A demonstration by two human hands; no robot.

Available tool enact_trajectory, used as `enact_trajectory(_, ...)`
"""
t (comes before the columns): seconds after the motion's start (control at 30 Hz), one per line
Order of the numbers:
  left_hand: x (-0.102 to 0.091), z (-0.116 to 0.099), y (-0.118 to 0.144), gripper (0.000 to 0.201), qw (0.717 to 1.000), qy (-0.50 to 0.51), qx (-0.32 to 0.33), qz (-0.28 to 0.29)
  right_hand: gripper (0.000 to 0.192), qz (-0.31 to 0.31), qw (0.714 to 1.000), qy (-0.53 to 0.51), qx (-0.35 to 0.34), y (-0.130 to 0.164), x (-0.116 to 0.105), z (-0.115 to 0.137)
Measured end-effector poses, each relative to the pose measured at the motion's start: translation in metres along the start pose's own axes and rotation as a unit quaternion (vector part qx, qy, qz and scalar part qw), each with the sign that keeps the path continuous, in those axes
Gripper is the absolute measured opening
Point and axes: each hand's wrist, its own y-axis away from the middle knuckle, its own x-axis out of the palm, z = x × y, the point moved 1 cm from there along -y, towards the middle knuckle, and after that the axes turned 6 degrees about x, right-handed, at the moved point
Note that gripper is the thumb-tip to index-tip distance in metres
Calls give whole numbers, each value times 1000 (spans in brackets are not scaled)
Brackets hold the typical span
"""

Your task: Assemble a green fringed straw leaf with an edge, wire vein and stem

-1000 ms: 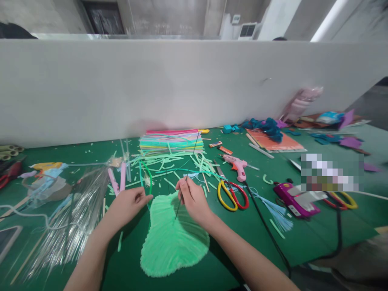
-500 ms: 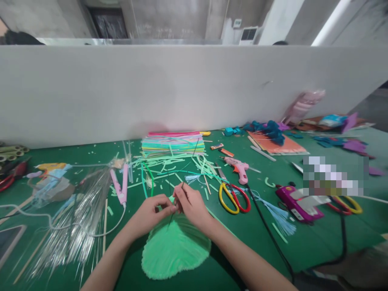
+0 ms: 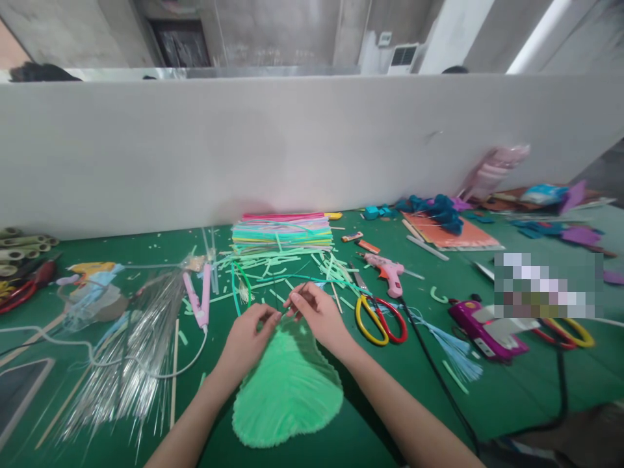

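Observation:
A light green fuzzy leaf shape lies flat on the green table in front of me. My left hand rests on its upper left edge, with the fingertips pinched at the top of the leaf. My right hand sits at the leaf's top right, its fingers pinching a thin dark wire. The fingertips of the two hands nearly touch above the leaf's tip.
Yellow-and-red scissors, a pink glue gun and a black cable lie to the right. A stack of coloured strips and green offcuts sit behind. Silvery strands spread at left. A grey partition closes the back.
My left hand moved right from beside the leaf onto its top edge and met my right hand. The wire no longer lies across the leaf; it is held near the tip.

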Motion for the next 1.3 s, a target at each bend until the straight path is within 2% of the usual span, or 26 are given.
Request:
enact_trajectory(0.1,3,3,3,27,997,-61,-1,-43,25,-66,998,21,1,-4,-8,-4)
enact_trajectory(0.2,7,5,7,34,991,-128,8,-32,27,-91,994,54,17,-7,-14,-8)
enact_trajectory(0.37,12,3,9,60,979,-205,-17,-6,25,-66,993,76,55,-7,-15,-10)
enact_trajectory(0.5,14,-1,9,59,975,-219,-33,7,24,-43,993,63,90,-6,-11,-10)
enact_trajectory(0.63,8,1,9,55,984,-131,-111,45,27,-40,991,22,123,-6,-9,-13)
enact_trajectory(0.7,3,2,7,57,988,-72,-127,46,30,-30,992,-8,125,-6,-9,-12)
enact_trajectory(0.77,-2,2,5,56,992,-13,-119,45,32,-11,993,-44,108,-5,-9,-8)
enact_trajectory(0.93,-10,-8,0,33,989,106,-63,83,36,6,994,-93,48,1,-12,10)
enact_trajectory(1.03,-10,-15,1,37,976,176,-68,105,36,-6,996,-79,43,2,-14,16)
enact_trajectory(1.13,-8,-20,4,41,970,196,-91,115,37,-22,997,-71,37,1,-16,17)
enact_trajectory(1.3,-4,-24,6,36,964,214,-106,115,37,-53,996,-74,17,2,-15,20)
